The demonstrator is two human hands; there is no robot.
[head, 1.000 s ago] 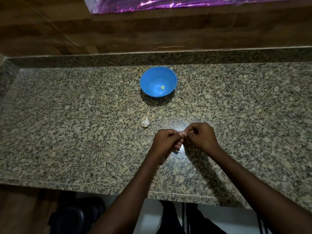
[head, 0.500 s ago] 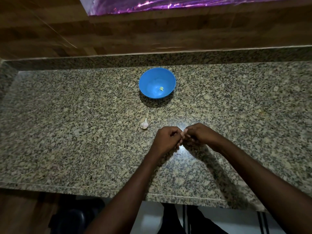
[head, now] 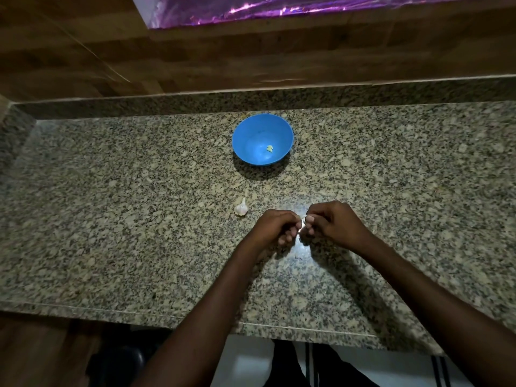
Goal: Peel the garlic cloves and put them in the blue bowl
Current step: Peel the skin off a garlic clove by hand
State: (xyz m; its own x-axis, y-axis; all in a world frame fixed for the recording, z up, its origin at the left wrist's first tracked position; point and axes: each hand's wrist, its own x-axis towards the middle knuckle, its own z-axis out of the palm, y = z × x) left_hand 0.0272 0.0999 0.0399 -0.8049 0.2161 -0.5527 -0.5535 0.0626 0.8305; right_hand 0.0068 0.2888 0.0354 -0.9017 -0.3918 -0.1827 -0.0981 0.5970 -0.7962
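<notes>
Speckled granite formed the surface (head: 111,219), backed by a low granite upstand and a wood-panelled wall. Just above its near half, a small garlic clove (head: 302,219) showed only as a pale sliver where the two hands met. The left hand (head: 275,227) had its fingers curled and pinched the clove from one side; the right hand (head: 332,223), fingers likewise curled, pinched it from the other, the fingertips of both touching. Near the left hand, on its far left side, a garlic head (head: 241,208) lay on the granite with its tip pointing away. Farther back stood the blue bowl (head: 251,135), well apart from the hands, with one pale yellowish piece (head: 269,148) inside. A purple glossy sheet (head: 307,7) ran along the top edge of the wall.
</notes>
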